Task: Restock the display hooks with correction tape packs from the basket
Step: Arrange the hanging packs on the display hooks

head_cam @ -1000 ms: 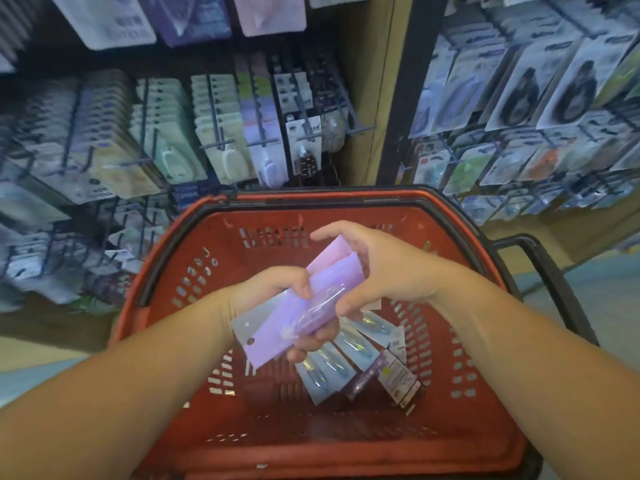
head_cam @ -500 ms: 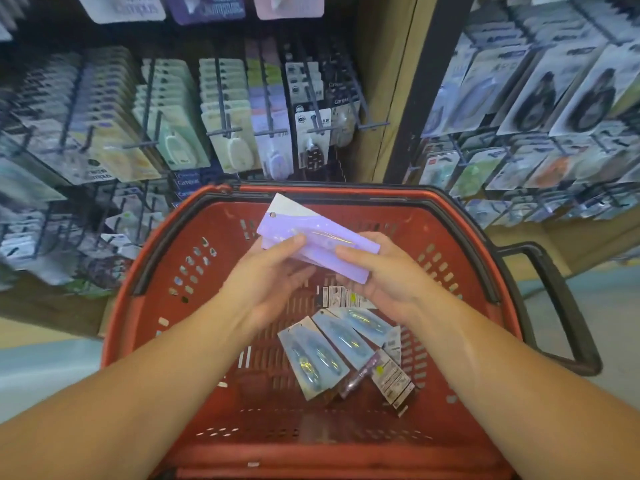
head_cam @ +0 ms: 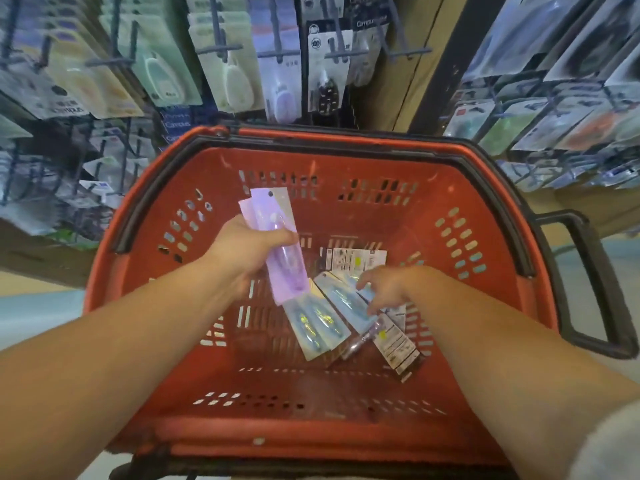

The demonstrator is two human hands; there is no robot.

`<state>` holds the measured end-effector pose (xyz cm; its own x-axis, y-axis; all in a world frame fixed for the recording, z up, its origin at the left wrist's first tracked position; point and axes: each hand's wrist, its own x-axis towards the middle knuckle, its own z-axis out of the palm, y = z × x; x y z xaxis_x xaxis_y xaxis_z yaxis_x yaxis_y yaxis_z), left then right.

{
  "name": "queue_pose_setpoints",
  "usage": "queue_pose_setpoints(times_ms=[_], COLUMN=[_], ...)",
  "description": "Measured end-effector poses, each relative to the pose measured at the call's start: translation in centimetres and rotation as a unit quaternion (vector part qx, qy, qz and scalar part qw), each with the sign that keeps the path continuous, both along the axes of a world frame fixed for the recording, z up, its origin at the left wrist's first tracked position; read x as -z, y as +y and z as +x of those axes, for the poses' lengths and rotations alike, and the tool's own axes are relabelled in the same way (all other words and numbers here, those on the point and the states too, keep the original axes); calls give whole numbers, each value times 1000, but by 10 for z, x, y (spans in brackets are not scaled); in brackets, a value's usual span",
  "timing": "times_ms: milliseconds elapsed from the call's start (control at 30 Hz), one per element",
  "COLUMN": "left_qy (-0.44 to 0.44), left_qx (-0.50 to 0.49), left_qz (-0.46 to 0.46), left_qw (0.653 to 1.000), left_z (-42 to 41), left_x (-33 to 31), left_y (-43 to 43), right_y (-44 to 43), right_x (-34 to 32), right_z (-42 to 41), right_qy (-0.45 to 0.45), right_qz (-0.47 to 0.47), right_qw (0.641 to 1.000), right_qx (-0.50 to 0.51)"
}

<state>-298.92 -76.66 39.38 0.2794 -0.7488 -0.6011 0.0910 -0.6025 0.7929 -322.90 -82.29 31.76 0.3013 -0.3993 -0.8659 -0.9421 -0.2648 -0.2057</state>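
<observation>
Head view: purple correction tape packs (head_cam: 277, 244) sit gripped in my left hand (head_cam: 247, 252), long axis pointing away toward the hooks (head_cam: 277, 53). Just under my right hand (head_cam: 386, 287), fingers (head_cam: 365, 278) spread and holding nothing, lie the blue packs (head_cam: 332, 308) on the basket (head_cam: 433, 209) floor.

Wooden panel (head_cam: 398, 81) (tan); pale floor (head_cam: 34, 317)

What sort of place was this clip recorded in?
Most likely a stationery shop aisle: carded packs hang in rows on display hooks, and a red shopping basket in front holds loose correction tape packs.
</observation>
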Motion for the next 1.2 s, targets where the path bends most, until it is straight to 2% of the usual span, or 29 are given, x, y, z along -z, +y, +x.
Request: queue_pose_setpoints(times_ms=[100,167,433,533,633,700,833,1033,1200], left_qy=[-12,-4,-2,-2,-12,-43,-69,24,157], left_qx=[-27,-39,-10,-11,6,23,54,207,264], left_qz=[-9,-7,-4,-3,-7,-23,-45,-52,-61], left_qw=[1000,999,1000,1000,1000,999,995,977,950], left_z=[4,5,8,11,11,10,11,-3,-12], left_x=[7,12,16,19,20,19,14,1,-7], left_y=[-1,-4,-7,-7,-6,-6,-5,4,16], right_y=[13,17,25,24,14,2,-7,1,4], right_x=[39,57,63,57,40,17,-46,-134,-138], right_z=[1,-1,4,6,13,19,28,9,-2], right_qy=[68,84,84,54,-32,-107,-181,-309,-385], right_qz=[7,-10,-93,-110,-98,-102,-127,-118,-150], right_qw=[989,979,970,975,992,988,975,941,893], right_qx=[-135,-185,-209,-183,-77,-41,-29,72,178])
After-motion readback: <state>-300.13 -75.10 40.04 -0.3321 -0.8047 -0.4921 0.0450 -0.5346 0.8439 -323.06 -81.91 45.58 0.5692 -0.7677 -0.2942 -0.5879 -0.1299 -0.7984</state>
